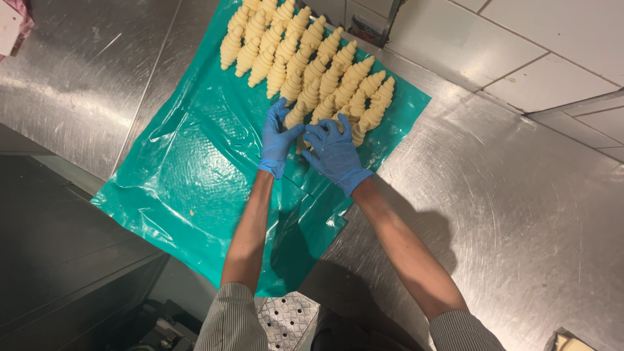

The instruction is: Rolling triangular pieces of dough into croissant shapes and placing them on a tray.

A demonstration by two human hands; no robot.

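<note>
Head view: both blue-gloved hands rest at the near end of the raw croissants (312,55), which lie in tight rows on a green plastic sheet (188,175) over the steel counter (507,214). Left hand (278,140) fingers pressed together against one piece; right hand (335,153) fingers curled over another. Bare sheet lies nearer, open steel to the right

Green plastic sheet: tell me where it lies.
In the head view, the green plastic sheet lies on the steel counter, under the raw croissants, its near edge hanging over the counter's front.
</note>
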